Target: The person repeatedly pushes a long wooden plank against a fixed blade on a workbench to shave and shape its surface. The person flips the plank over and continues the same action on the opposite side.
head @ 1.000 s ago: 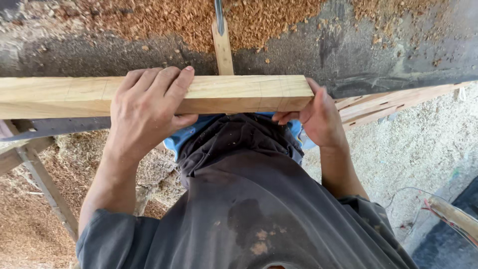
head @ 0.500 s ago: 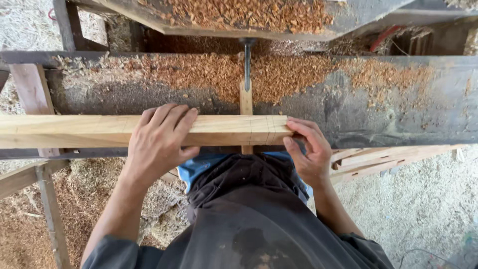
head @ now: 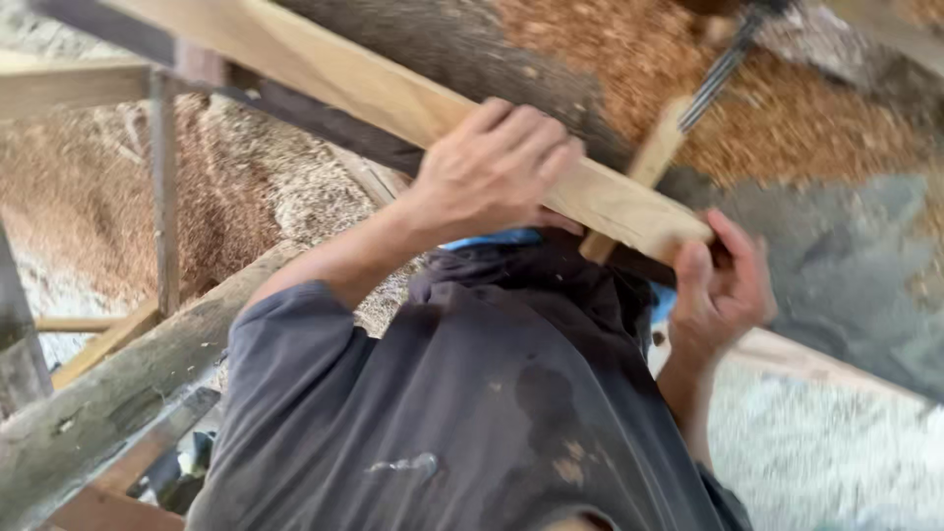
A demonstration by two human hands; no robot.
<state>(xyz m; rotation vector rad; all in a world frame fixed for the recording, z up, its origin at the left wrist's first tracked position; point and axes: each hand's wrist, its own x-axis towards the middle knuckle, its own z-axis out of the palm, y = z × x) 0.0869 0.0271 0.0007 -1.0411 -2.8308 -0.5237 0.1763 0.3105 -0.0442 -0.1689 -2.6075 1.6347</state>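
Both hands, left [head: 497, 162] and right [head: 718, 290], grip the wooden plank [head: 393, 98].

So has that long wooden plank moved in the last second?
Cannot tell. The plank now runs slanted across the view, but the sawdust-covered table slants with it, so the camera tilted; both hands grip it.

sawdust-strewn bench [head: 846, 246] open right, wooden plank [head: 393, 98] barring left
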